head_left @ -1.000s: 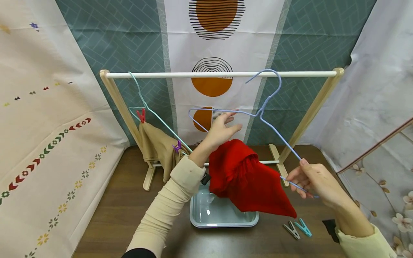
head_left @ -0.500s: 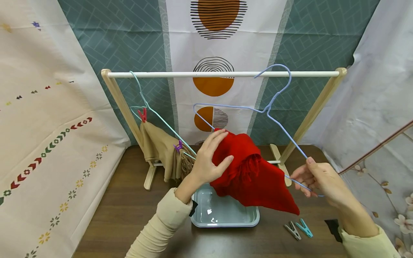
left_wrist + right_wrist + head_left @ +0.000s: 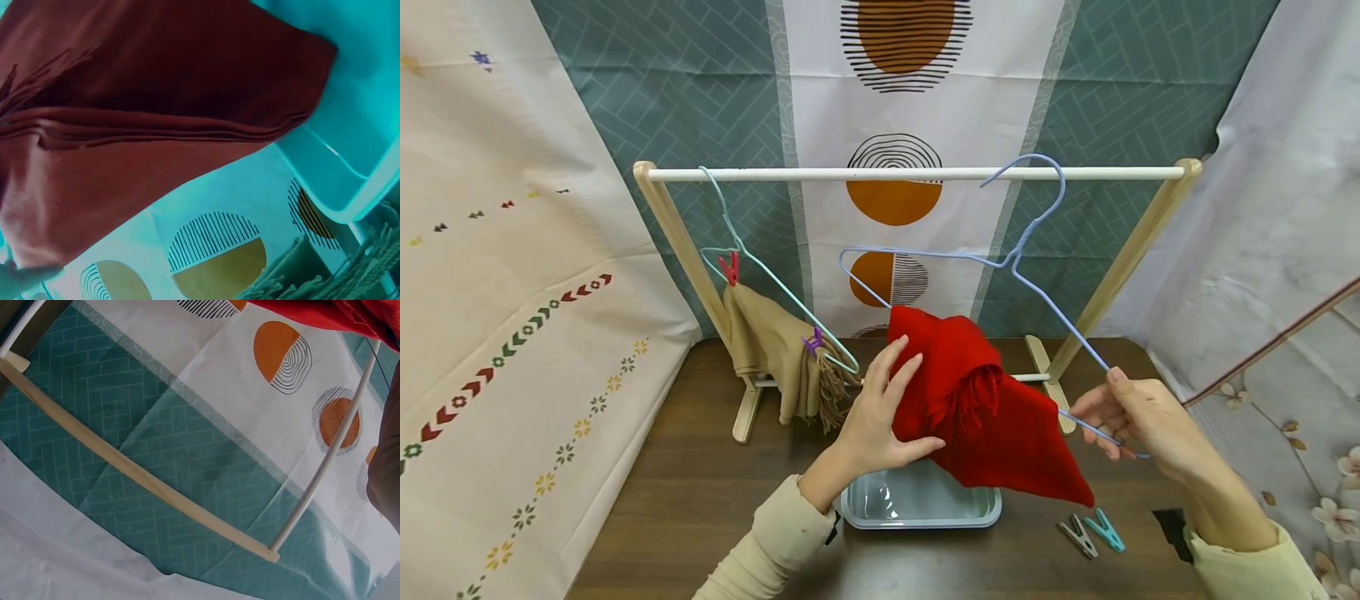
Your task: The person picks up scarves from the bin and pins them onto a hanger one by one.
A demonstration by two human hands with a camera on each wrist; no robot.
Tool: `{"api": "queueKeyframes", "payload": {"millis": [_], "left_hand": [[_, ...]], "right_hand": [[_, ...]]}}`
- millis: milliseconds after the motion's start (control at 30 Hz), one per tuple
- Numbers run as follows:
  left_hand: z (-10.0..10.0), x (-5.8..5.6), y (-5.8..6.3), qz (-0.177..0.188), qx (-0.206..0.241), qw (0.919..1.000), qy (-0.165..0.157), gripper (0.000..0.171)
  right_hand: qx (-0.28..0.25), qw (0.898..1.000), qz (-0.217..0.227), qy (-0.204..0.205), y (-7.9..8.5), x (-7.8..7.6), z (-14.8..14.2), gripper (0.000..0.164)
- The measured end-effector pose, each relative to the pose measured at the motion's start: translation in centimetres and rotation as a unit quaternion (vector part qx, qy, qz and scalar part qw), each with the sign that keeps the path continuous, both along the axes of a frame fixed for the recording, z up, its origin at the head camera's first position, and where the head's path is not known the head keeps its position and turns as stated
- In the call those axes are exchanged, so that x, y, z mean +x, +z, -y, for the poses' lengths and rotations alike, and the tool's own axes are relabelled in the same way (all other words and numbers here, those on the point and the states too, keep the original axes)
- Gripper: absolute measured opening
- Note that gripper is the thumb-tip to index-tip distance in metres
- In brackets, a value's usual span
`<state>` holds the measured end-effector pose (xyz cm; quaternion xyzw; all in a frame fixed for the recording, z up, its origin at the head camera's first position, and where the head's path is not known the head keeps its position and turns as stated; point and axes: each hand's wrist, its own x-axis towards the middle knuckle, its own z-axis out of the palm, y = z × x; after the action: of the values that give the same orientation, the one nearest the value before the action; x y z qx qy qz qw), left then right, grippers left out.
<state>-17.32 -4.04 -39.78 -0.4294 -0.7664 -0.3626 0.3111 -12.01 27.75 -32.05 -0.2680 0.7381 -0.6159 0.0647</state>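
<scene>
A lavender wire hanger (image 3: 1017, 254) is tilted in front of the rack, its hook overlapping the white rail in the head view. My right hand (image 3: 1150, 421) grips its lower right corner between thumb and fingers. Draped over the hanger's bottom bar is a folded red scarf (image 3: 1015, 446) with a bunched fringe, its lower right corner hanging down. In the left wrist view, layered folds show along the scarf (image 3: 187, 69). At the scarf's left side is my left hand (image 3: 872, 421), fingers extended and thumb apart.
A wooden rack with a white rail (image 3: 737, 175) stands behind. On its left, a mint hanger (image 3: 782, 287) bears a tan scarf (image 3: 775, 333) with red (image 3: 728, 268) and purple (image 3: 812, 340) clips. Below sit a grey-blue basin (image 3: 917, 523) and grey (image 3: 1078, 536) and teal clothespins (image 3: 1105, 530).
My left hand has come down and left from the hanger's upper left arm to the scarf's left side. The hanger has shifted slightly; my right hand has kept hold of it.
</scene>
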Motion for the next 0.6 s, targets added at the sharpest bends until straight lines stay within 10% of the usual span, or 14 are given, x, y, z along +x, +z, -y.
{"api": "queueKeyframes", "payload": {"millis": [200,400,600], "left_hand": [[-0.8,0.0,-1.0,-0.034,-0.018,0.9969,0.068,0.101],[-2.1,-0.1,-1.4,0.006,0.071,0.9927,0.097,0.071],[-2.4,-0.3,0.7,-0.005,0.151,0.9805,0.125,0.039]], "right_hand": [[-0.005,1.0,-0.001,0.017,0.0,0.1,0.1,0.057],[0.001,1.0,-0.009,0.021,0.1,0.2,0.3,0.056],[0.02,1.0,-0.004,0.008,0.0,0.2,0.5,0.055]]}}
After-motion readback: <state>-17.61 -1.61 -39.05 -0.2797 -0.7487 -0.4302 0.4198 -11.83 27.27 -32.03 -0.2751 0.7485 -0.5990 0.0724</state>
